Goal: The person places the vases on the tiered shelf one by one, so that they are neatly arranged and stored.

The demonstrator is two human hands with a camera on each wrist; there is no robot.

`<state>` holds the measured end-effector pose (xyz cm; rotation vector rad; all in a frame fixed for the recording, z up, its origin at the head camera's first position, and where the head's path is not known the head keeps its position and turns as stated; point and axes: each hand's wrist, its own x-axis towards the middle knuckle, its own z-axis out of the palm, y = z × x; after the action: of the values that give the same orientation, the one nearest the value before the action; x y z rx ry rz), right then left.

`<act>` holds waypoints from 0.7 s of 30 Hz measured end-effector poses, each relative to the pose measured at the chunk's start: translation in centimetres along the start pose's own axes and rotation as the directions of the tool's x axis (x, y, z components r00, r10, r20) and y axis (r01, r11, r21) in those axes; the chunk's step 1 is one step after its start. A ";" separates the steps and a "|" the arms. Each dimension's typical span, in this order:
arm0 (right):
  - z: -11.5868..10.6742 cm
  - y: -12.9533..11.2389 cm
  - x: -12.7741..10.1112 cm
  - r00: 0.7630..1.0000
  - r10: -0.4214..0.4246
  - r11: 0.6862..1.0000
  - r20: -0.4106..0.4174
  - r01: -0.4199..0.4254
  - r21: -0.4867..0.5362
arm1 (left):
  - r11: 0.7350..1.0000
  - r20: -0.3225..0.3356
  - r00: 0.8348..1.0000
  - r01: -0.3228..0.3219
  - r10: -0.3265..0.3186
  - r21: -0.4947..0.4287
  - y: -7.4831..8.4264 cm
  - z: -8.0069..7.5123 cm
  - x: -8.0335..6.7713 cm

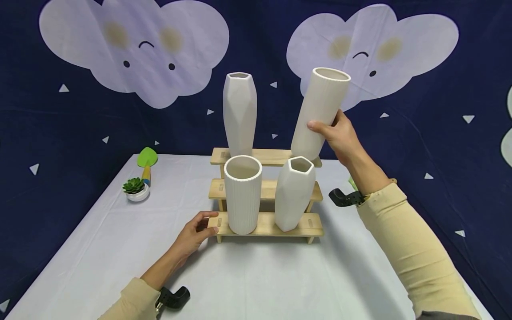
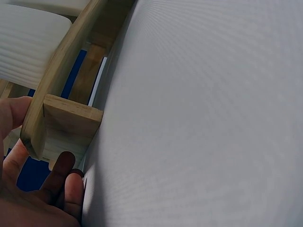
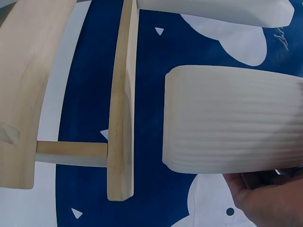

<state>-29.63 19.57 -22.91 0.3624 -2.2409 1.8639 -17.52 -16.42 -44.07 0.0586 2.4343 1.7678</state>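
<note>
My right hand (image 1: 340,135) holds a tall white ribbed vase (image 1: 320,111) by its side, thumb across the front. The vase leans, its mouth toward the right. In the right wrist view, a gap separates its base (image 3: 173,120) from the top board's edge (image 3: 120,142). At the left end of the lowest board, my left hand (image 1: 196,233) grips the three-tier wooden stand (image 1: 266,222) between thumb and fingers. A wide ribbed vase (image 1: 243,200) and a faceted vase (image 1: 294,198) stand on the lowest board. Another faceted vase (image 1: 240,115) stands on the top board's left part.
A small potted succulent (image 1: 136,190) and a toy shovel (image 1: 147,162) with a green blade are at the table's back left. Behind the white-covered table (image 1: 160,253) hangs a dark blue cloth (image 1: 260,26) with clouds. Something green (image 1: 352,182) is partly hidden behind the right forearm.
</note>
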 end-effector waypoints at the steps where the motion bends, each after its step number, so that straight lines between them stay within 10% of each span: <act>1: 0.1 0.0 0.1 1.000 0.002 1.000 0.004 -0.002 0.000 | 1.000 -0.001 1.000 -0.001 0.001 0.000 0.0 0.0 0.0; 21: 2.1 0.7 1.9 0.995 0.011 1.000 0.099 -0.013 0.023 | 1.000 0.001 1.000 -0.001 0.001 0.004 -0.2 0.1 0.0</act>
<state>-31.70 17.56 -23.36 0.4557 -2.2910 1.9199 -17.53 -16.40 -44.25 0.0606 2.4380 1.7631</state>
